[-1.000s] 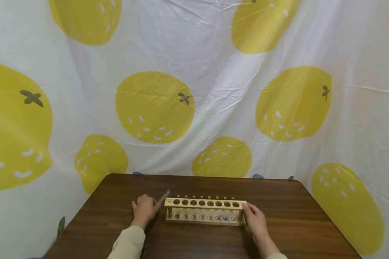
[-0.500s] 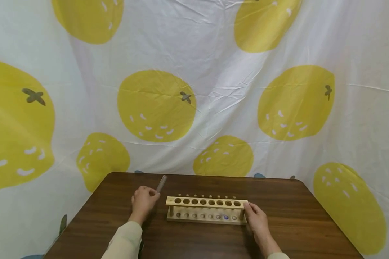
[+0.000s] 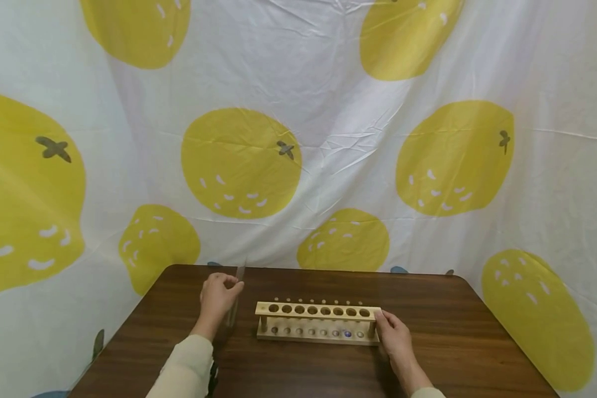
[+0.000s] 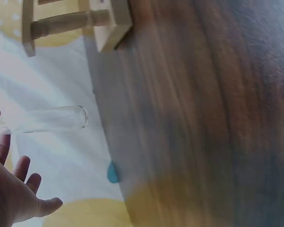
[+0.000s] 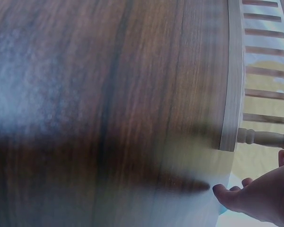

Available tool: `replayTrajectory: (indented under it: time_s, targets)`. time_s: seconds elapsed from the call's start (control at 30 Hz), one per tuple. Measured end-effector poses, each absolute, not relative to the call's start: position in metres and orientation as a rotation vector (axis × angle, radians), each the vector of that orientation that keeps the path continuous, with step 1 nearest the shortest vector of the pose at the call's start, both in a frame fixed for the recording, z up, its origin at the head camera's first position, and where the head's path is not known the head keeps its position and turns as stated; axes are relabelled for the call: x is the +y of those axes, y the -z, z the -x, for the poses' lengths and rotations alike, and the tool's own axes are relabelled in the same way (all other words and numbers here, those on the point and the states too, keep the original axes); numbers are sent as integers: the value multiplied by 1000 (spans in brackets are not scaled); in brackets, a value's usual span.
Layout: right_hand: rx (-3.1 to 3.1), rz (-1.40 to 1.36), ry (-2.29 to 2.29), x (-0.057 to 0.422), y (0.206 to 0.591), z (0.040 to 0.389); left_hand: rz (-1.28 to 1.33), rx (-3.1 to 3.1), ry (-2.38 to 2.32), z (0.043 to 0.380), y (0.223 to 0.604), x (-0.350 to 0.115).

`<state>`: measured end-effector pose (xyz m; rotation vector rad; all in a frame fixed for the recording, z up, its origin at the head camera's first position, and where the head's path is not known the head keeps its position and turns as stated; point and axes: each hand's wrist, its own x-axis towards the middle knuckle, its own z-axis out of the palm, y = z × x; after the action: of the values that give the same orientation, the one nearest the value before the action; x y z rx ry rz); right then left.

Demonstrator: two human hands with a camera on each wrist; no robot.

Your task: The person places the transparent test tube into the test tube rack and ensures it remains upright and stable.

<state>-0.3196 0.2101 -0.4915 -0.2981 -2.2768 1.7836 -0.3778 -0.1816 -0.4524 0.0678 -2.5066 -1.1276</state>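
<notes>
A clear glass test tube (image 4: 52, 118) is pinched near its upper part between the thumb and fingers of my left hand (image 3: 219, 298). It stands nearly upright, clear of the table, left of a wooden test tube rack (image 3: 318, 310). The rack has a row of round holes in its top board, a matching row of shallow wells in its base, and a line of pegs behind. One well near the right shows a small blue-purple spot. With thumb on top, my right hand (image 3: 394, 336) grips the rack's right end.
Both hands work over a dark wood-grain table (image 3: 457, 331) with rounded far corners. Behind it hangs a white cloth (image 3: 338, 166) printed with large yellow lemons.
My left hand has lifted the test tube and turned it from a slant to nearly upright, shifting slightly left and away. The right hand keeps its hold on the rack.
</notes>
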Motion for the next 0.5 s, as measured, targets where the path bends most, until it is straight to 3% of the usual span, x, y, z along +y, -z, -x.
replayTrajectory:
  time_s: [0.5]
  targets:
    - [-2275,295,-1781,210,493,320,132,-2243,1303,374,411,-156]
